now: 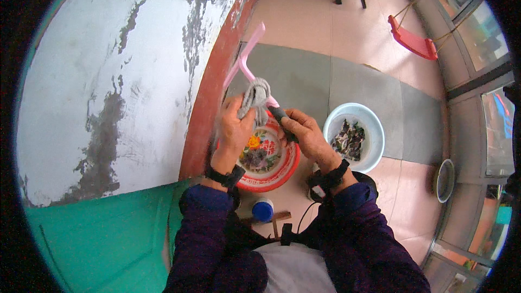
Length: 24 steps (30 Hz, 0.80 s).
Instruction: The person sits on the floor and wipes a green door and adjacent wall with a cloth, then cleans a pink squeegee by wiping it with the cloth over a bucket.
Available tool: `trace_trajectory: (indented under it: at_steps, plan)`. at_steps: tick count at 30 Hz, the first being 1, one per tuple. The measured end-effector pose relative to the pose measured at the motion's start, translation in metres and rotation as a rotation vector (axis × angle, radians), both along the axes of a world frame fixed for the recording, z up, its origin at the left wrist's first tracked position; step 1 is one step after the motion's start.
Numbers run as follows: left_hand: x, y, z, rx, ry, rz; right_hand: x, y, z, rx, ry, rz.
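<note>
My left hand grips a folded grey knit cloth, which is bunched around or against a pink forked bar. My right hand is closed on the dark grey handle at the near end of that bar. The bar slants up and away to the left, its forked far end close to the red edge of the worn white surface. Beneath both hands stands an enamel basin with a red rim and a floral pattern inside. How much water it holds, I cannot tell.
A worn white tabletop with a red edge bounds the left. Right of my hands sits a pale blue basin holding dark scraps. A blue-lidded container stands near my feet. A red swing seat hangs at far right.
</note>
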State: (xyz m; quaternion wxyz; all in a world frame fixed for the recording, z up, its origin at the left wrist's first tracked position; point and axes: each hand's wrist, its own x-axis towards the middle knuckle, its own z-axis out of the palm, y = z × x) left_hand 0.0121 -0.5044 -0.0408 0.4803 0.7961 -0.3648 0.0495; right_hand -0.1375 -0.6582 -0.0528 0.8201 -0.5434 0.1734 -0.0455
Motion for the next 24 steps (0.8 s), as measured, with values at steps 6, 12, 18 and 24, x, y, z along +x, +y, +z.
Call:
trace_trajectory:
  at_steps: [6, 12, 18, 24]
  plan:
    - [-0.011, -0.007, -0.011, -0.047, -0.034, -0.106, 0.001, -0.002, -0.002, -0.055, 0.036, -0.019]
    - [0.012, -0.001, -0.007, -0.079, -0.013, 0.102, -0.002, 0.007, 0.009, 0.036, 0.059, 0.091]
    - [0.002, -0.002, -0.011, -0.058, 0.018, 0.048, -0.005, 0.004, 0.007, 0.139, 0.027, 0.088]
    - [0.001, -0.002, -0.021, -0.05, 0.01, -0.032, 0.0, -0.001, -0.003, -0.04, 0.059, 0.014]
